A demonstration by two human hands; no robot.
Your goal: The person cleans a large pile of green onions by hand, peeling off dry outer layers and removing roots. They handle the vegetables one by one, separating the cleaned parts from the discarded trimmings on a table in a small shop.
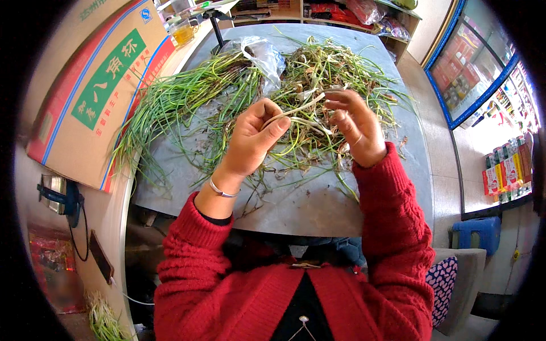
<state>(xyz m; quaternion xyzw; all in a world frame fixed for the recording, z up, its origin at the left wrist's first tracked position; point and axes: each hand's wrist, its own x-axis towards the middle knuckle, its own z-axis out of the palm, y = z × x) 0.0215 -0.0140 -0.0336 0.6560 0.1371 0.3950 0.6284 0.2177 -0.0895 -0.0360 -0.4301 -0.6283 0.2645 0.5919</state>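
Observation:
My left hand [256,138] is closed around a few thin scallion-like stalks, pinched between thumb and curled fingers. Their pale stalk ends [305,107] stick out to the right, one pointing at my other hand. There my right hand [356,128] hovers with thumb and fingers apart, its fingertips close to the tip of that stalk; whether they touch it is unclear. Beneath and behind both hands spreads a tangled heap of green stalks with dry brown leaves [337,68]. A straighter bunch of long green stalks [187,93] lies to the left, its leaf ends hanging over the table edge.
A crumpled clear plastic bag [262,64] sits between the piles on the grey table [294,213]. Beside a black stand [216,32] is a glass mug of yellow liquid [183,33]. A large cardboard box [98,93] stands left. At right are a chair [463,290] and blue container [477,235].

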